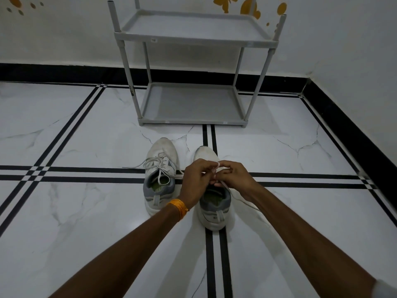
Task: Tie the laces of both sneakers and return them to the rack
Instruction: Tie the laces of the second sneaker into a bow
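The white marble-patterned tiled floor (pixel 86 211), crossed by paired black stripes, carries everything here. A black skirting band (pixel 53 72) runs along the foot of the white wall (pixel 64 39) behind the rack and turns down the right side, closing that corner.

The grey plastic two-shelf shoe rack (pixel 193 67) stands against the wall, its upper and lower trays both bare. In front of the rack lies a strip of open floor, then the two shoes, toes pointing toward the rack.

The left white-and-grey sneaker (pixel 160 177) sits in front of the rack's left half, its pale laces (pixel 153 166) loose, one end trailing out to the left over a black stripe. The right white-and-grey sneaker (pixel 212 203) stands just beside it, in front of the rack's middle, on a lengthwise pair of stripes, heel nearest the person. Wide bare floor lies to the left and right of the pair.

Both hands meet over the right sneaker's tongue. The left hand (pixel 196 179), an orange thread band (pixel 178 206) on its wrist, has its grip pressed on that shoe's white lace (pixel 218 166); the right hand (pixel 233 177) pinches the same lace, a small loop showing above the fingertips. A loose lace end runs along the floor beside the right forearm.
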Tool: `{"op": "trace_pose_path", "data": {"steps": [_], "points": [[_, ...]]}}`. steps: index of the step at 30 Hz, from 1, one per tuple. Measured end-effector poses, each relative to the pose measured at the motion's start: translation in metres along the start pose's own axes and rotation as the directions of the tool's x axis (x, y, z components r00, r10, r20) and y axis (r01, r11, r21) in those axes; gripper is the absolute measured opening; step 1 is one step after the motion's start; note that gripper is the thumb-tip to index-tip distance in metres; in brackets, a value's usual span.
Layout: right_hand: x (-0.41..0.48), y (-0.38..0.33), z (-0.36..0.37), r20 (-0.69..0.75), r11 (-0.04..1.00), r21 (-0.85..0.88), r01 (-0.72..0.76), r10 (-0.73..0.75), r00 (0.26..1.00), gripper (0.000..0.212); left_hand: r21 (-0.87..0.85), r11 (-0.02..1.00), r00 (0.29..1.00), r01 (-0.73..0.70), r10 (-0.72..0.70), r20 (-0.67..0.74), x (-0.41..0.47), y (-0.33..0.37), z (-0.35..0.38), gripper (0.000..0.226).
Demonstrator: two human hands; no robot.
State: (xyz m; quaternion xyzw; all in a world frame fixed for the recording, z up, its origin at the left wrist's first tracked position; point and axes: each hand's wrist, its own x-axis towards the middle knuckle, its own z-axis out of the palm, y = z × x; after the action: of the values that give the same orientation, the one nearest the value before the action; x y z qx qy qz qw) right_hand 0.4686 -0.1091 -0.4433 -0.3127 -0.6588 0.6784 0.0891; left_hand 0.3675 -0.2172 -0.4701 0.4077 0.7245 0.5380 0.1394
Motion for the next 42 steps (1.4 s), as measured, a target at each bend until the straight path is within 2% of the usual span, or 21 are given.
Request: {"op": "trace_pose_path", "data": {"steps": [5,8,11,13,15,17,19,21,23,25,29,32,35,37,42], "points": [[0.001,-0.002,-0.003,0.028,1.000,-0.006,-0.023,0.023,0.999,0.029,0.035,0.999,0.999,-0.020,0.018,0.051,0.005,0.003,-0.001,0.011],[0.002,-0.002,-0.004,0.043,0.999,-0.039,-0.003,0.005,0.999,0.034,0.006,0.999,0.994,0.042,-0.043,0.098,0.012,0.004,-0.009,0.026],[0.001,-0.002,-0.002,0.049,0.996,-0.079,0.031,-0.027,0.998,0.036,-0.025,0.995,0.987,0.093,-0.089,0.132,0.020,0.000,-0.016,0.022],[0.001,0.000,0.001,0.036,0.994,-0.102,0.044,-0.040,0.999,0.035,-0.090,0.974,0.970,0.209,-0.195,0.146,0.023,-0.001,-0.020,0.025],[0.001,0.003,0.005,0.002,0.985,-0.165,0.060,-0.060,0.998,0.033,-0.198,0.913,0.931,0.358,-0.330,0.158,0.024,-0.001,-0.021,0.034],[0.000,0.005,0.007,-0.039,0.974,-0.215,0.068,-0.078,0.996,0.031,-0.230,0.859,0.887,0.458,-0.427,0.174,0.025,-0.002,-0.019,0.043],[-0.001,0.006,0.008,-0.057,0.971,-0.224,0.086,-0.101,0.993,0.030,-0.202,0.830,0.852,0.520,-0.486,0.196,0.025,-0.002,-0.017,0.047],[-0.003,0.006,0.009,-0.056,0.962,-0.248,0.113,-0.131,0.990,0.030,-0.219,0.808,0.829,0.548,-0.488,0.273,0.024,-0.002,-0.015,0.041],[-0.004,0.006,0.010,-0.048,0.953,-0.271,0.137,-0.155,0.987,0.031,-0.251,0.821,0.844,0.513,-0.430,0.320,0.022,-0.002,-0.013,0.023],[-0.005,0.006,0.010,-0.045,0.951,-0.267,0.157,-0.175,0.984,0.032,-0.242,0.862,0.885,0.445,-0.382,0.266,0.021,-0.001,-0.011,0.014],[-0.012,0.007,0.013,-0.098,0.962,-0.225,0.156,-0.182,0.978,0.031,-0.104,0.948,0.951,0.302,-0.293,0.100,0.017,-0.003,-0.005,0.016],[-0.015,0.007,0.015,-0.129,0.977,-0.181,0.115,-0.139,0.982,0.026,-0.123,0.948,0.955,0.292,-0.283,0.087,0.014,-0.006,-0.003,0.014],[-0.014,0.008,0.015,-0.159,0.981,-0.174,0.086,-0.114,0.981,0.021,-0.003,0.988,0.985,0.155,-0.155,0.072,0.013,-0.005,-0.005,0.008],[-0.014,0.007,0.015,-0.174,0.979,-0.187,0.085,-0.118,0.978,0.021,0.099,0.993,0.991,0.065,-0.075,0.107,0.013,-0.003,-0.008,0.013],[-0.015,0.006,0.017,-0.179,0.981,-0.173,0.083,-0.114,0.977,0.027,0.166,0.985,0.960,-0.047,-0.002,0.281,0.015,-0.001,-0.025,0.018]]}}
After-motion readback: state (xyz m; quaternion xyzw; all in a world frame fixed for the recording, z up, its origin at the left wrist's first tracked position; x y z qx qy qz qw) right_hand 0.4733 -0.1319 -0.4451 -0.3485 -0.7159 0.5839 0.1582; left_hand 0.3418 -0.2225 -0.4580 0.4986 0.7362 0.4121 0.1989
